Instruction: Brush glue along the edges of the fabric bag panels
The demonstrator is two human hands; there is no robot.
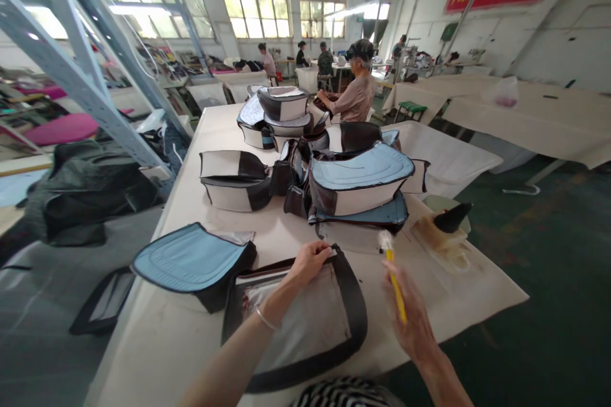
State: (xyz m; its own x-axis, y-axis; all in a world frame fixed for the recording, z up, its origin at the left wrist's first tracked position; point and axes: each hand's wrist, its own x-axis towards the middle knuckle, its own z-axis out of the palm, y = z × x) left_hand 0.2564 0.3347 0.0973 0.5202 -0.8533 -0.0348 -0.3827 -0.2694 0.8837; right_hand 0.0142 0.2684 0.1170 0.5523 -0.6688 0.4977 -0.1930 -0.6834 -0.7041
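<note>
A dark-edged sewn bag piece [305, 331] with a clear plastic-like panel lies in front of me. My left hand [310, 262] is closed on its far edge, fingers pinched at the top corner by a small pale spot. In my right hand [408, 305] is a brush [394, 283] with a yellow handle, held upright, its whitish bristles pointing away from me. The brush is to the right of the bag piece and apart from it; the right hand is slightly blurred. A blue-topped bag piece [195, 257] with dark sides sits to the left, against the one I hold.
Stacked blue, white and dark brown bag pieces [360, 181] cover the table's middle, with more [281, 108] behind. A stained plastic bag and container [442, 241] with a black cone-shaped thing [453, 217] stand right. A co-worker [356, 86] sits beyond. A steel frame [109, 76] rises left.
</note>
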